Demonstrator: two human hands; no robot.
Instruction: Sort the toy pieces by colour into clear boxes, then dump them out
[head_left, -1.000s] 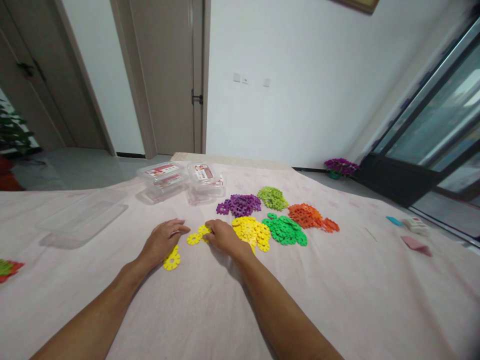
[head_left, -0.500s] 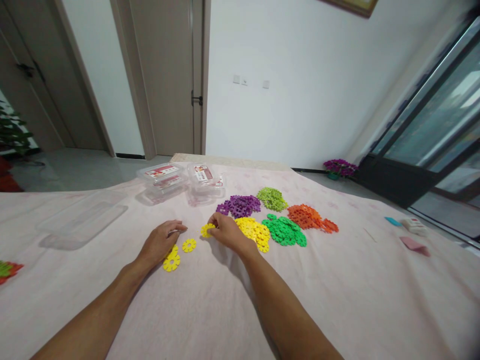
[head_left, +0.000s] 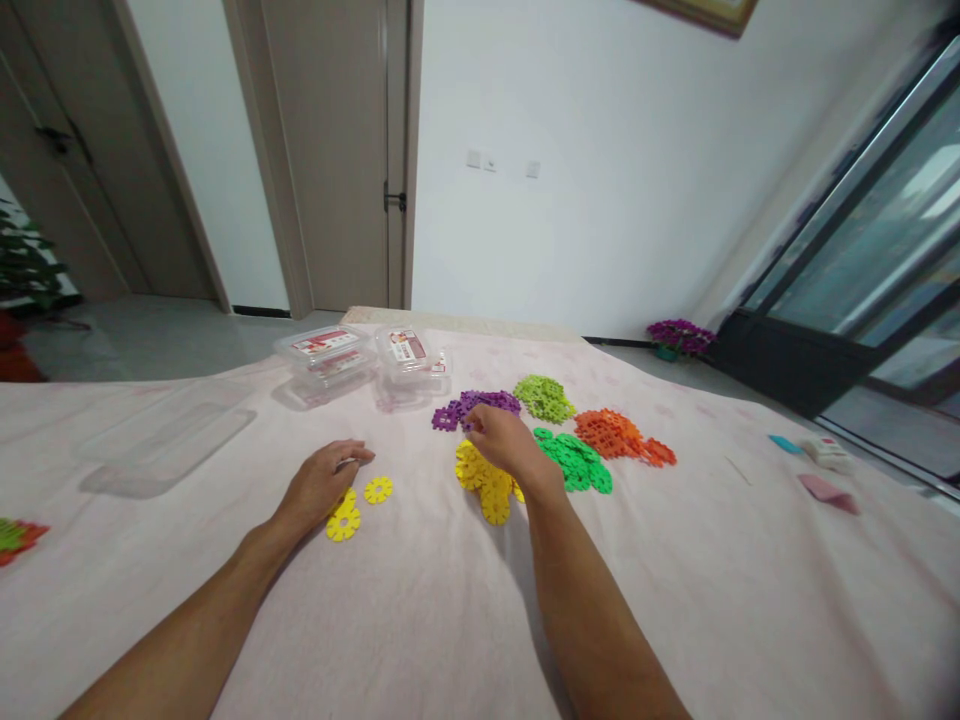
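Observation:
My left hand rests on the cloth with its fingers stretched out and loosely together. Partly beneath its near edge lie yellow snowflake discs, and one more yellow disc sits just right of the fingers. My right hand is above the pile of yellow discs, its fingers curled in. Whatever those fingers may hold is hidden. Behind this hand is a pile of purple square pieces. Green discs lie to its right.
Light-green and orange piles lie farther back. Clear plastic boxes stand at the back left, near a clear tray-like piece. At the right are a pink cloth, a white block and a blue piece.
My right hand has moved right, from the open cloth to over the yellow pile. The disc it held no longer shows where it was. My left hand has stayed put.

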